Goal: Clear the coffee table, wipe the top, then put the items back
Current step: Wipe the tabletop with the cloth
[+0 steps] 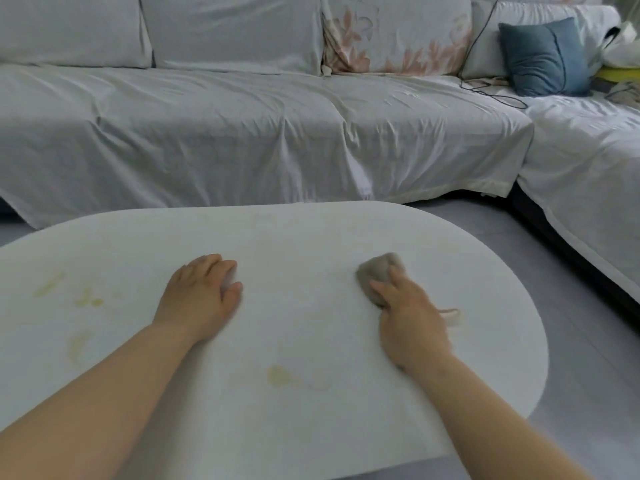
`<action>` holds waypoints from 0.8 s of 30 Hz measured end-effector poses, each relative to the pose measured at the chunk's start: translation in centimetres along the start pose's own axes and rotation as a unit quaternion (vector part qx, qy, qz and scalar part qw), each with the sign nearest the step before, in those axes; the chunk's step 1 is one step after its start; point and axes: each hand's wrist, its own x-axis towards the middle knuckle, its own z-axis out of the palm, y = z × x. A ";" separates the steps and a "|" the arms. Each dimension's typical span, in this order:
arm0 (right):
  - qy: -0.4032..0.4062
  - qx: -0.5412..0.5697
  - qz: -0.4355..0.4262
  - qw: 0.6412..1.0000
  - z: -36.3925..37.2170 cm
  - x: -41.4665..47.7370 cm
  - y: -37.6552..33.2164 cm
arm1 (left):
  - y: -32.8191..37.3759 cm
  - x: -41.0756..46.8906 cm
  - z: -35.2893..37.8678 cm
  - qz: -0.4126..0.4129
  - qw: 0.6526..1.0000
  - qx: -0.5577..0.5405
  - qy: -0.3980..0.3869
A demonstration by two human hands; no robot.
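Both hands rest on the white oval counter [311, 237]: the left hand [204, 292] lies flat, palm down, fingers loosely together, while the right hand [408, 320] presses a bunched grey-brown cloth [377, 271] against the top, fingers curled over it. Yellowish stains [278, 375] mark the counter near the left arm.

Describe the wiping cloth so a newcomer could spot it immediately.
On the white oval coffee table in front of the grey-covered sofa, look toward its right end. The small crumpled grey-brown cloth lies under the right hand, the only fabric on the tabletop; the left hand rests bare.
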 end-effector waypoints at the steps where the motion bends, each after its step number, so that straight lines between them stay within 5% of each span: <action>1: -0.018 0.003 -0.042 0.999 0.9 0.1 -1.2 | 0.0 0.0 0.2 -0.003 1.000 -0.003 0.005; 5: -0.032 -0.004 -0.088 0.996 1.9 2.9 -2.7 | 0.1 -0.1 0.6 0.003 1.000 -0.008 0.023; 11: 0.013 -0.059 0.066 0.996 2.3 11.0 -4.0 | -0.8 0.4 1.3 0.002 0.999 -0.009 0.035; 19: -0.087 -0.010 -0.186 0.979 8.5 13.4 -13.7 | -1.0 0.3 1.4 0.017 0.998 -0.024 0.061; 22: -0.084 0.003 -0.186 0.979 7.6 14.6 -11.6 | -1.0 0.3 1.3 0.017 0.998 -0.031 0.060; 24: -0.038 0.004 -0.113 0.993 6.2 15.7 -8.7 | -1.0 0.3 1.4 0.017 0.998 -0.029 0.055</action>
